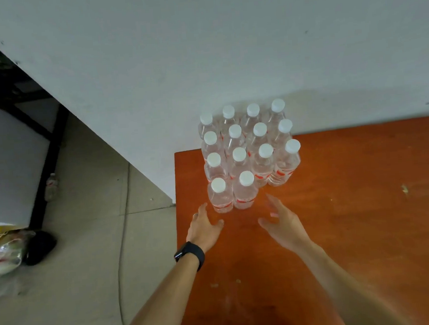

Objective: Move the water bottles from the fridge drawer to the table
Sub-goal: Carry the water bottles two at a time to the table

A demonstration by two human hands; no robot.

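- A crumpled plastic bag (1,249) lies on the floor; its contents are unclear.
- The left hand (204,226) has straight fingers, holds nothing, and is just beside the front bottles.
- The water bottles (248,157), fourteen upright in tight rows, stand at the far left corner of the table (363,202). They are clear, with white caps and red labels.
- The right hand (283,221) is spread, empty and blurred.

Your one head-worn wide-angle view, looking forward and steeply down from above, close over the desk (363,202) corner, the wall (200,49) behind, floor (87,247) at left.
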